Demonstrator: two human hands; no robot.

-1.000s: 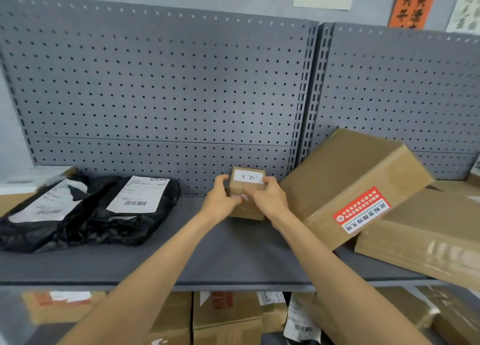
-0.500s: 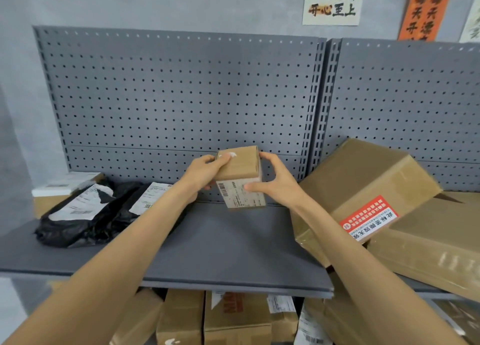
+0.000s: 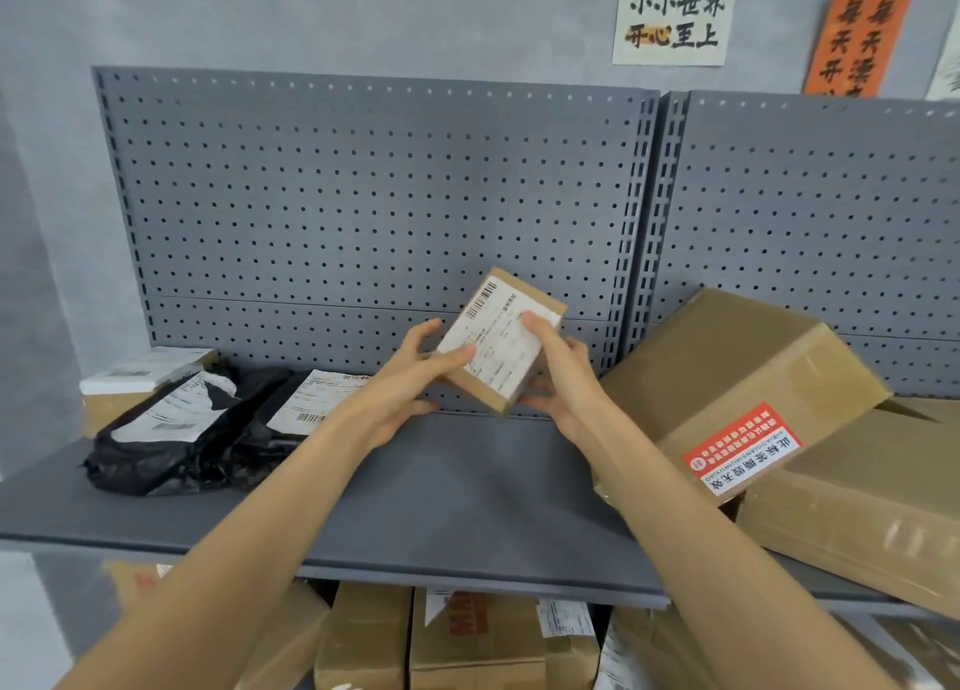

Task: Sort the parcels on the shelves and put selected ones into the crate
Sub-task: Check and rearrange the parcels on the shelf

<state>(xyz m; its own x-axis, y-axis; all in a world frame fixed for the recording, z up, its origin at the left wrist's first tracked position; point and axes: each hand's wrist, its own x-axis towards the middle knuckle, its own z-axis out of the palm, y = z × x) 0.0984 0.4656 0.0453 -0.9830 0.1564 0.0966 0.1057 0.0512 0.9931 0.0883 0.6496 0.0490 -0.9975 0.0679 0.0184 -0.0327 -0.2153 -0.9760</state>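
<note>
A small brown cardboard parcel (image 3: 501, 343) with a white shipping label is held in the air above the grey shelf (image 3: 441, 502), tilted with its label facing me. My left hand (image 3: 415, 377) grips its lower left side, thumb on the label. My right hand (image 3: 558, 372) holds its right side from below, thumb on the label too. No crate is in view.
Two black poly-bag parcels (image 3: 182, 434) and a white-topped box (image 3: 140, 377) lie at the shelf's left. A large tilted carton (image 3: 743, 382) with a red sticker leans on another carton (image 3: 872, 497) at the right. More boxes (image 3: 467, 642) sit on the shelf below. A pegboard (image 3: 374, 206) backs the shelf.
Both hands lifted the small parcel off the shelf and turned it until its shipping label faces me. The view has pulled back and tilted upward.
</note>
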